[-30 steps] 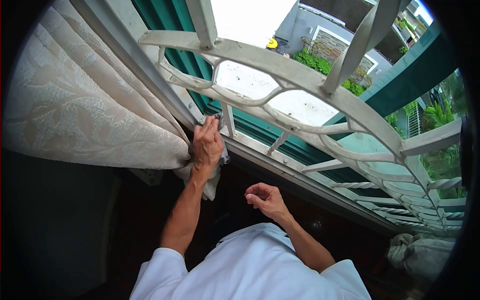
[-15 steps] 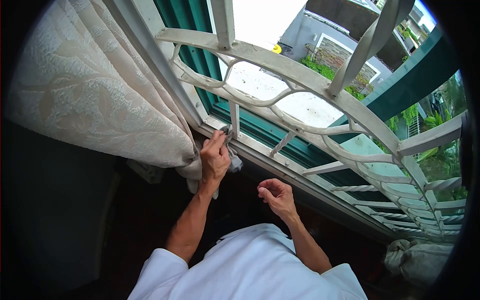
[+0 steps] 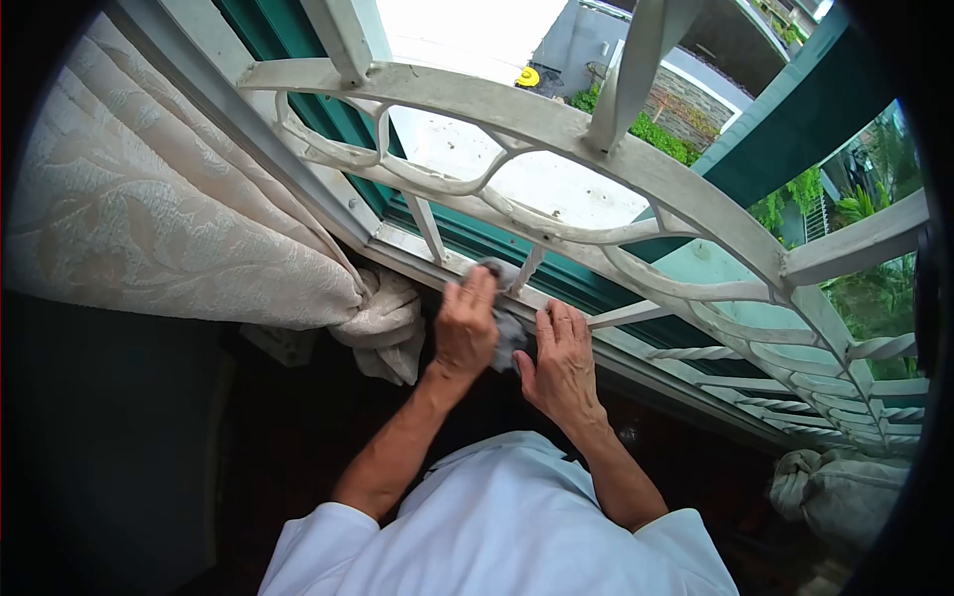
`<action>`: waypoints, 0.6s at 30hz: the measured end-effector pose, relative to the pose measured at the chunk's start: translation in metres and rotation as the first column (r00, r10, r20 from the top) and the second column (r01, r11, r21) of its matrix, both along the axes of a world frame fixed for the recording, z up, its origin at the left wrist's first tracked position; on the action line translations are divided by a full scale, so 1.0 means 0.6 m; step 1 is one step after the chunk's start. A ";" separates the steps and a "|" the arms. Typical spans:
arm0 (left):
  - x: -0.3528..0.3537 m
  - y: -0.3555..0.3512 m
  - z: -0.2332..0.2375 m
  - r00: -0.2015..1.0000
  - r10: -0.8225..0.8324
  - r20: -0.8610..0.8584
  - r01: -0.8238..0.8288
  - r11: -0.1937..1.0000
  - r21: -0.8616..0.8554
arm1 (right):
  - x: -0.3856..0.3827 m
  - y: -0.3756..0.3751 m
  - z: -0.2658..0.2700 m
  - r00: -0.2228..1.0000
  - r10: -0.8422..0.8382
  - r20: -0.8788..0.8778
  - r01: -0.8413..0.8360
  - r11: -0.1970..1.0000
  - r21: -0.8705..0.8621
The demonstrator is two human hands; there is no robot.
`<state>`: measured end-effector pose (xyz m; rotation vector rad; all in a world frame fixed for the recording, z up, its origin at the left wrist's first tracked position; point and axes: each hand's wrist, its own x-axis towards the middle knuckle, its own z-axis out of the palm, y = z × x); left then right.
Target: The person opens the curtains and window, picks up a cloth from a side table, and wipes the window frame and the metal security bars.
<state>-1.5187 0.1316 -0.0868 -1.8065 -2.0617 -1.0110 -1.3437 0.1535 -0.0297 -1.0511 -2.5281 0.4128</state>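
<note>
A grey cloth (image 3: 510, 336) hangs from my left hand (image 3: 467, 323), whose fingers press it against the window sill (image 3: 402, 241) near a twisted bar of the grille. Part of the cloth hides under the fingers, which are slightly blurred. To the right, my right hand (image 3: 563, 360) rests its fingertips on the sill's inner edge, fingers stretched and thumb apart, holding nothing. The white window grille (image 3: 467, 107) curves outward just beyond both hands.
A patterned curtain (image 3: 169, 219), knotted at the bottom, hangs at the left. Another knotted curtain (image 3: 835, 497) lies at the lower right. Green shutter frames (image 3: 795, 149) stand beyond the grille, with a wall and plants outside.
My left hand has slid the cloth rightward along the sill, away from the corner. My right hand has gone from curled in the air to resting on the sill. The view has shifted a little.
</note>
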 end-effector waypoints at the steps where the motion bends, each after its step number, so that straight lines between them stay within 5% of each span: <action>1: -0.030 -0.005 0.011 0.997 0.069 -0.039 -0.072 0.995 -0.074 | 0.005 -0.003 -0.001 1.000 -0.001 0.002 0.001 1.000 -0.008; 6: 0.016 -0.001 -0.017 0.996 -0.022 0.084 0.019 0.999 0.032 | 0.012 0.008 -0.005 0.999 0.038 -0.014 -0.038 0.999 -0.006; 13: -0.024 -0.006 -0.001 0.985 0.096 -0.140 -0.110 0.990 -0.090 | 0.020 0.019 -0.008 0.996 0.090 0.015 -0.090 0.995 -0.038; 18: 0.013 -0.016 -0.001 0.996 -0.066 -0.067 0.063 0.997 -0.038 | 0.006 0.015 0.002 0.998 0.059 0.028 -0.059 0.998 0.014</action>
